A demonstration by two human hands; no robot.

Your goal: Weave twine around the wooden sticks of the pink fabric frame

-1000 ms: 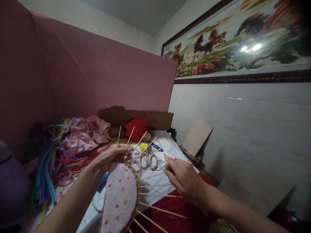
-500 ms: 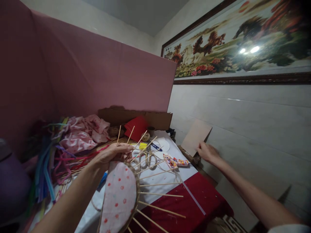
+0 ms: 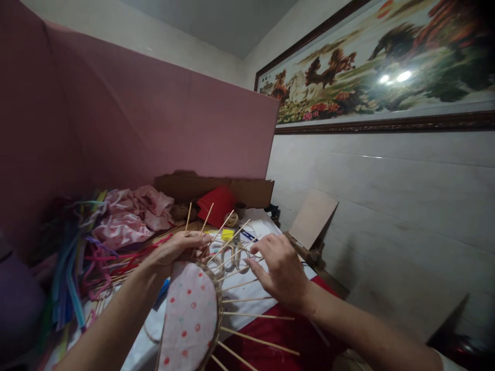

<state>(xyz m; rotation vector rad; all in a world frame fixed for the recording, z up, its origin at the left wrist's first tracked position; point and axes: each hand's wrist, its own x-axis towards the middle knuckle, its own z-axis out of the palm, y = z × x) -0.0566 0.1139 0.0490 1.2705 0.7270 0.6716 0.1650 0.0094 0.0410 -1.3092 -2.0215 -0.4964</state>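
Observation:
My left hand (image 3: 180,248) grips the top rim of a round woven base (image 3: 191,315) covered in white cloth with red dots, held on edge. Several thin wooden sticks (image 3: 247,314) stick out from its rim like spokes. My right hand (image 3: 279,270) hovers over the sticks on the right side, fingers bent and pinched near one stick and the twine; what it pinches is hidden. Loops of twine (image 3: 231,255) lie on the table just behind the sticks.
A white and red cloth covers the table (image 3: 286,330). Pink fabric (image 3: 133,214) and coloured pipe cleaners (image 3: 77,263) are piled at left. A cardboard box (image 3: 216,188), red sheet (image 3: 216,205), and a board (image 3: 313,219) leaning on the wall stand behind.
My right hand went out to the board by the wall, then came back to the sticks near the rim. My left hand kept its hold on the base.

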